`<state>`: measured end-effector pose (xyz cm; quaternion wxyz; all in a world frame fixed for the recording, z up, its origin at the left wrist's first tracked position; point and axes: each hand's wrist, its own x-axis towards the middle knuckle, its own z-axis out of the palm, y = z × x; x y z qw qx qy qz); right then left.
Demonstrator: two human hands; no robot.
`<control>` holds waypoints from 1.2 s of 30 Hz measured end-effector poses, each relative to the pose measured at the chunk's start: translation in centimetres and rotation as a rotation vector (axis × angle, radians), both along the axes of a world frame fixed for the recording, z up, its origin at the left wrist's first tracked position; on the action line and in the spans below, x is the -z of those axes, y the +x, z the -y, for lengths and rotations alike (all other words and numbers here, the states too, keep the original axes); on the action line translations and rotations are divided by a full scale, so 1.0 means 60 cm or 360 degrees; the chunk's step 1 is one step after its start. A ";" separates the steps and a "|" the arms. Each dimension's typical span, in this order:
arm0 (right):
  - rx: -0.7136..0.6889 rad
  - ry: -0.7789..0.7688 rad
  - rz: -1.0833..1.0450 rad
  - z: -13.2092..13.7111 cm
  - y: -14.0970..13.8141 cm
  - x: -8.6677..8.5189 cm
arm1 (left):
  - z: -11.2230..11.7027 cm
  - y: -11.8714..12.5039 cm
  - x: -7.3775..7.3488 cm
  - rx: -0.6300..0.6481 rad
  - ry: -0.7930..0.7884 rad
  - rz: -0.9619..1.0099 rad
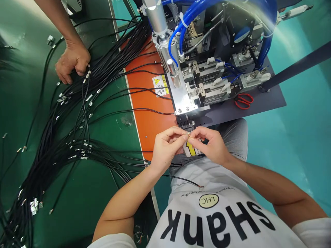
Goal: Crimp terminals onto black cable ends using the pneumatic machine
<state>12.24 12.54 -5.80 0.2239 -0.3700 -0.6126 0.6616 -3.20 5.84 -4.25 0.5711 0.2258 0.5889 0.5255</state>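
My left hand [167, 144] and my right hand [210, 143] meet fingertip to fingertip in front of the machine's lower jaw [187, 124]. Both pinch a tiny metal piece [189, 136] at the end of a thin black cable. The cable [186, 179] trails down across my white shirt. My two hands hover above an orange plate [144, 103] and a yellow warning label [190, 150].
A large bundle of black cables with metal terminals [69, 137] spreads over the green table at the left. Another person's hand [72, 62] grips that bundle at the top left. The machine [201, 62] carries blue air hoses; red scissors [243, 101] lie on its grey base.
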 end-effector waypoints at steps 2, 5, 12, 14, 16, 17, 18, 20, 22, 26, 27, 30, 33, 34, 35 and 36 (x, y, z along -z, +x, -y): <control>0.0016 0.0044 0.0026 0.000 0.001 0.002 | 0.001 0.001 -0.002 -0.0002 -0.0014 -0.0042; 0.0020 0.0144 0.0074 -0.006 0.007 0.000 | 0.004 0.002 -0.003 0.0038 -0.0068 -0.0065; -0.0074 0.0068 0.0086 -0.028 0.019 -0.012 | 0.007 0.002 0.004 0.0037 -0.0175 -0.0040; -0.0096 0.0110 0.0086 -0.029 0.015 -0.014 | 0.007 0.002 0.004 0.0073 -0.0156 -0.0084; -0.0120 0.0198 0.0109 -0.030 0.011 -0.015 | 0.006 0.001 0.004 0.0120 -0.0129 -0.0135; -0.0137 0.0252 0.0127 -0.031 0.009 -0.016 | 0.005 0.000 0.004 0.0149 -0.0115 -0.0163; -0.0153 0.0305 0.0147 -0.031 0.008 -0.016 | 0.005 -0.001 0.004 0.0177 -0.0101 -0.0187; -0.0172 0.0351 0.0175 -0.032 0.008 -0.017 | 0.004 -0.002 0.005 0.0209 -0.0084 -0.0208; -0.0165 0.0254 0.0162 -0.034 0.008 -0.016 | 0.004 -0.003 0.006 0.0193 -0.0105 -0.0173; -0.0134 -0.0022 0.0094 -0.034 0.010 -0.013 | 0.006 -0.004 0.008 0.0161 -0.0177 -0.0091; -0.0129 -0.0043 0.0087 -0.034 0.009 -0.012 | 0.006 -0.005 0.009 0.0163 -0.0175 -0.0094; -0.0125 -0.0049 0.0076 -0.031 0.007 -0.009 | 0.007 -0.004 0.010 0.0163 -0.0159 -0.0117; -0.0109 -0.0038 0.0068 -0.029 0.005 -0.007 | 0.008 -0.003 0.010 0.0150 -0.0156 -0.0122; -0.0101 -0.0042 0.0063 -0.028 0.004 -0.007 | 0.008 -0.003 0.010 0.0146 -0.0153 -0.0123; -0.0094 -0.0050 0.0059 -0.028 0.004 -0.006 | 0.008 -0.003 0.010 0.0145 -0.0150 -0.0126; -0.0090 -0.0061 0.0060 -0.028 0.004 -0.006 | 0.008 -0.002 0.010 0.0146 -0.0145 -0.0130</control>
